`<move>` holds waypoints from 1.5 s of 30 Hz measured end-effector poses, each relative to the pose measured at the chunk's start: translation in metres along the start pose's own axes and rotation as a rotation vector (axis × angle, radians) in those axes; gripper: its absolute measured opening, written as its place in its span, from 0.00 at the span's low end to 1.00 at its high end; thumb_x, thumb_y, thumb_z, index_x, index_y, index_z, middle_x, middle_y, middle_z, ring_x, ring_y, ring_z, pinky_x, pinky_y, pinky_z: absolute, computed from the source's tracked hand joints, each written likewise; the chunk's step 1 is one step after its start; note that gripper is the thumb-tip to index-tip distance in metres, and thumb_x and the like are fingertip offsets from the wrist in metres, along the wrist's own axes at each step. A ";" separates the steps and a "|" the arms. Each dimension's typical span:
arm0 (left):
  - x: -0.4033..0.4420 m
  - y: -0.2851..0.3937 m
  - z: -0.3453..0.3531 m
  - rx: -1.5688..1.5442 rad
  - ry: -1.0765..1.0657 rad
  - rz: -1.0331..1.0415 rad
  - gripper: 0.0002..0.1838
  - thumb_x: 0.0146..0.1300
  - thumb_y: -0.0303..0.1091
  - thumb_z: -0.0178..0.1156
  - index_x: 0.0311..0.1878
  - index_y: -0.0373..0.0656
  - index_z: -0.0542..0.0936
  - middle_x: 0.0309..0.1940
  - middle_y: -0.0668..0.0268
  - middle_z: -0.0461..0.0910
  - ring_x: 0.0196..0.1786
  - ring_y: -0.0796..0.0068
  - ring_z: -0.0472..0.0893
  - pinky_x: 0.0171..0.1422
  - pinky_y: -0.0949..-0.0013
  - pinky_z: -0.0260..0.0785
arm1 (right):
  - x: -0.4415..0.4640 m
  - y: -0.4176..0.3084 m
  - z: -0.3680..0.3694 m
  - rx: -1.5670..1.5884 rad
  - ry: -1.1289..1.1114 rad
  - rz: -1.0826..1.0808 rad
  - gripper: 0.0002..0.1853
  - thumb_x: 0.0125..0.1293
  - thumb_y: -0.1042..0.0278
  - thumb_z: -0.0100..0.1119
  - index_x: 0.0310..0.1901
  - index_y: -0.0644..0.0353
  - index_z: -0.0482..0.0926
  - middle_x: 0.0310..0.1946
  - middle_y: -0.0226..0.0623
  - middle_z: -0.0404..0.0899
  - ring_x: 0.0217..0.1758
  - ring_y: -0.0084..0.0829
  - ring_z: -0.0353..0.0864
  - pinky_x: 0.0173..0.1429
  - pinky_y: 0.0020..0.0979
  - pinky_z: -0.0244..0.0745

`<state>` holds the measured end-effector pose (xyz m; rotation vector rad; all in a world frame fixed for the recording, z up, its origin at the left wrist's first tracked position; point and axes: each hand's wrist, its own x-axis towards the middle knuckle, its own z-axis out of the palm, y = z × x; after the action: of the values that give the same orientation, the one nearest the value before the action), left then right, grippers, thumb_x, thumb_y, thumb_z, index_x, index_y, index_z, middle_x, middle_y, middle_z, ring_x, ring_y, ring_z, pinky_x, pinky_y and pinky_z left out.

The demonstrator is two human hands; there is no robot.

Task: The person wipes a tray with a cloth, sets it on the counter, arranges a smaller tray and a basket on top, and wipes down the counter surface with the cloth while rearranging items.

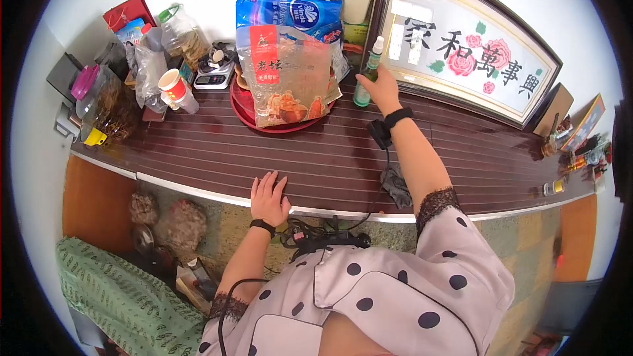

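My right hand [382, 89] reaches to the back of the dark striped counter [217, 151], its fingers closed around a green spray bottle [362, 95] with a white cap. The bottle stands upright beside the lower left corner of a framed picture [461, 53]. At the counter's front edge, my left hand [268, 199] lies flat with fingers spread and holds nothing. A clear food bag [283, 86] with a red label rests on a red round tray [247, 120], left of the bottle. A dark crumpled cloth [395, 186] lies below my right forearm.
Blue tissue packs [290, 6] and a pale pot [357, 0] stand at the back. To the left are a kitchen scale [212, 81], paper cup [173, 84] and large jar [109, 102]. A small yellow-labelled bottle [554, 188] lies far right. A cable runs from my right wrist.
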<state>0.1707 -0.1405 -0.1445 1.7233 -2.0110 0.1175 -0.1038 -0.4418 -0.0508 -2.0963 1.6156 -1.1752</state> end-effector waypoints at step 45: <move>-0.003 -0.001 0.000 -0.018 0.028 0.008 0.28 0.49 0.35 0.56 0.58 0.48 0.75 0.61 0.58 0.69 0.66 0.57 0.67 0.72 0.46 0.53 | 0.001 -0.080 0.027 0.581 -0.662 0.157 0.15 0.66 0.67 0.58 0.50 0.67 0.74 0.35 0.39 0.81 0.27 0.26 0.83 0.26 0.26 0.76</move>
<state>0.1720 -0.1382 -0.1459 1.6932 -1.9937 0.1250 -0.0286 -0.4217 -0.0178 -1.6781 0.9623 -0.6704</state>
